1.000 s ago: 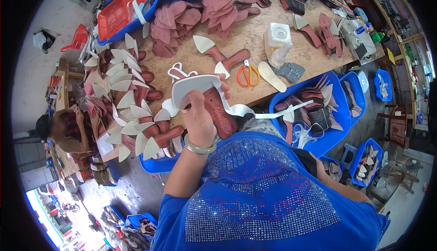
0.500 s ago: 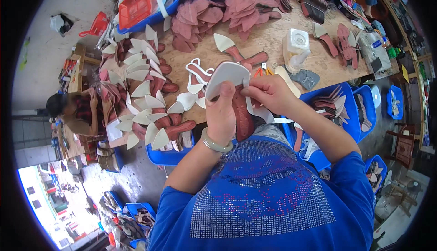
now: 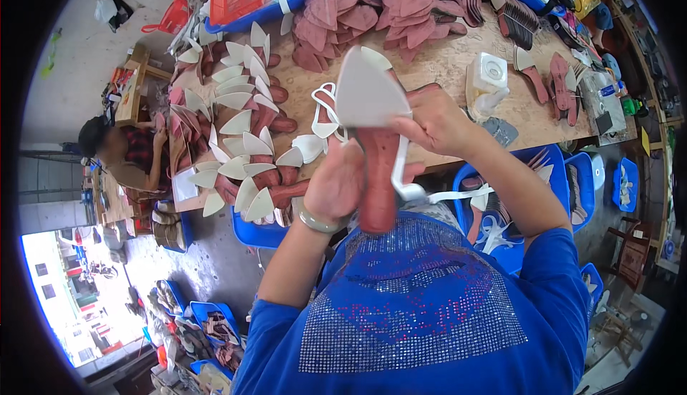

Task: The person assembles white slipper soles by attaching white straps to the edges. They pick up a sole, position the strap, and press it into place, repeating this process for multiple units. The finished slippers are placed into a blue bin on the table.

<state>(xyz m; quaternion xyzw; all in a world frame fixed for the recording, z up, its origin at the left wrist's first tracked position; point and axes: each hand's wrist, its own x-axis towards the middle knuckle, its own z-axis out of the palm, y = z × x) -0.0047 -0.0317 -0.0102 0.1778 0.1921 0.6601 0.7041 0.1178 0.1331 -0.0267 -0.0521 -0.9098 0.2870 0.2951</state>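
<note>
A reddish-brown shoe sole with a pointed off-white toe piece is held up in front of my chest, toe pointing away. My left hand lies along its left edge, and fingertips show past its right side. At the toe piece's lower right corner, my right hand pinches with the thumb on top; its other fingers are partly hidden. A narrow white strap runs down the sole's right side and trails off rightward. Behind it on the table lies a white strappy piece.
Rows of similar soles with pale toes cover the table's left side. Pink pieces are heaped at the back. A white plastic bottle stands right of my hands. Blue bins sit below the table edge. Another person works at far left.
The sole has turned, its toe piece now facing up and away. My right hand has shifted from the strap to the toe piece's corner; my left thumb has come off the toe piece.
</note>
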